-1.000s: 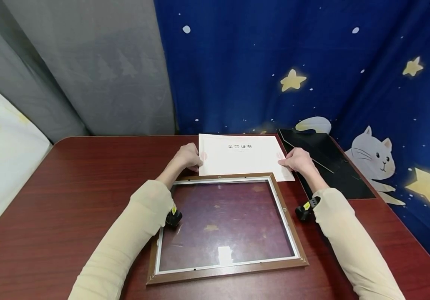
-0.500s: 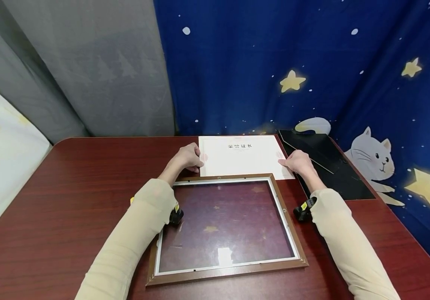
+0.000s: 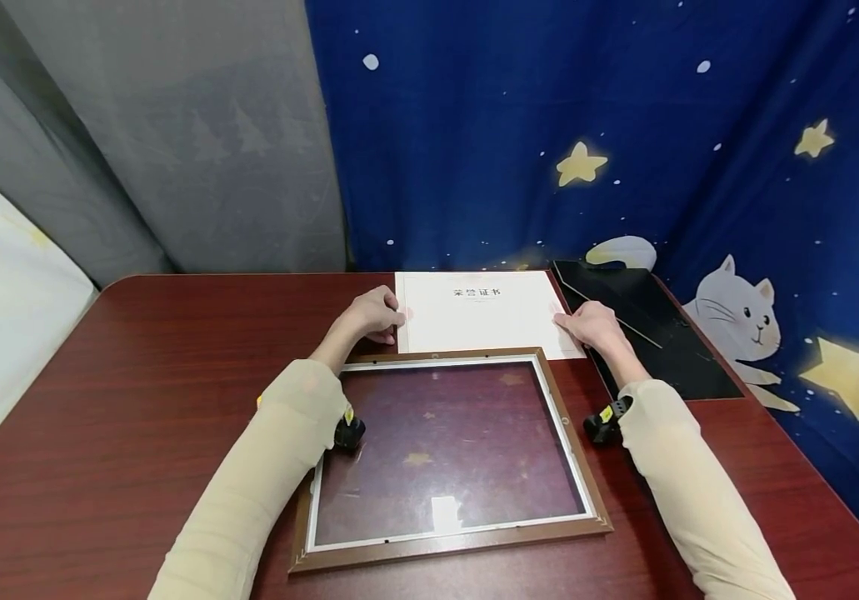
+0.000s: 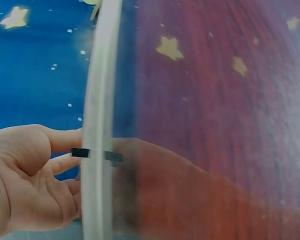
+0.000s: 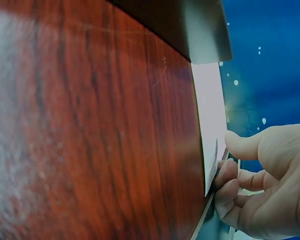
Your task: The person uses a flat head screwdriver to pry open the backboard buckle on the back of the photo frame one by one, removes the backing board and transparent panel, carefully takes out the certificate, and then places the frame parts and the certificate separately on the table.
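A white certificate sheet (image 3: 481, 312) with a line of printed characters lies flat beyond the picture frame. My left hand (image 3: 371, 313) pinches its left edge. At the right edge my right hand (image 3: 592, 323) holds the sheet between thumb and curled fingers, as the right wrist view also shows the paper (image 5: 210, 120) there. Nearer to me lies the brown picture frame (image 3: 444, 546) with a white inner rim and a clear pane, under my left forearm. In the left wrist view the frame's rim (image 4: 97, 120) hides the fingertips of the left hand (image 4: 35, 180).
A black backing board (image 3: 669, 358) with a stand flap lies at the table's back right corner, beside the right hand. The reddish-brown table (image 3: 137, 400) ends at a blue curtain (image 3: 474, 125) and a grey curtain (image 3: 234, 167).
The certificate's far edge has come down slightly and the sheet now lies flatter. Both hands keep their places at its sides. The frame has not moved.
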Demonstrator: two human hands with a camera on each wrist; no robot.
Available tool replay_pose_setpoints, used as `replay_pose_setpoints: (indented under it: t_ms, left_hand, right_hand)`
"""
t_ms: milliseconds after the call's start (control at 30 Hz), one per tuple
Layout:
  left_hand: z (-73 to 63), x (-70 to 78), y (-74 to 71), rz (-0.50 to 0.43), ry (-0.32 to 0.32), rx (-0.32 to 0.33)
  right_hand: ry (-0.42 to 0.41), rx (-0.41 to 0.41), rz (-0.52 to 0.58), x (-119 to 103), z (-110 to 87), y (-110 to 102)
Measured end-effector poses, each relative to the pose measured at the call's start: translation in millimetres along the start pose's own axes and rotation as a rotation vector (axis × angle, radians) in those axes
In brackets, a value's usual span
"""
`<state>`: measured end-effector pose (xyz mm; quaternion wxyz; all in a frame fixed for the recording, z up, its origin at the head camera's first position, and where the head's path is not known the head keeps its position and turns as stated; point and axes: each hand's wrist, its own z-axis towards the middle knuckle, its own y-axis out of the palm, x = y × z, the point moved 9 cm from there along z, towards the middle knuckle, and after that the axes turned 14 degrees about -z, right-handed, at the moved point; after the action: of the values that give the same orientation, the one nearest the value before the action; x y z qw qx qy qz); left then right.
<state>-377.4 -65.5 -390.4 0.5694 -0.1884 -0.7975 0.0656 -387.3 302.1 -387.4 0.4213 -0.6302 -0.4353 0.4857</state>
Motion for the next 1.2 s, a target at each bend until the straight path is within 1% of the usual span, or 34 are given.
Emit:
replay_pose_setpoints:
  t_ms: [67,167,267,333,400,500,633,800,933,1200]
  left_hand:
    - [-4.7,2.8,1.0,-0.019,-0.004,-0.03]
    - [-9.9,5.5,-0.3,0.01,-0.01,-0.056]
    - [-16.3,6.5,-6.3,0.054,-0.008,-0.059]
    - [-21.5,8.3,-11.2,0.073,0.012,-0.057]
    - [-28.9,12.0,-17.2,0.073,0.046,-0.049]
    - [-41.3,18.7,-27.6,0.079,0.106,-0.024]
    - [-58.0,25.9,-40.1,0.072,0.168,0.005]
    - [-78.7,31.9,-49.3,0.037,0.212,0.023]
    - [-94.3,31.4,-53.2,0.078,0.241,0.057]
    - [-118.3,22.2,-54.5,0.19,0.312,0.113]
  right_hand:
    - [-0.006,-0.009,0.002,-1,-0.5,0]
    - [-0.039,-0.03,0.04,-4,-3.6,1]
    - [-0.074,-0.073,0.103,-8,-9.7,2]
    - [-0.087,-0.094,0.122,-10,-14.2,2]
    - [-0.102,-0.09,0.107,-13,-18.8,-1]
    - [-0.125,-0.061,0.085,-16,-25.6,-5]
    - [-0.159,-0.038,0.119,-21,-35.3,-10]
    - [-0.225,-0.059,0.169,-33,-50.1,-10]
    - [-0.284,-0.102,0.179,-43,-61.8,-7]
    - [-0.341,-0.149,0.173,-50,-75.9,1]
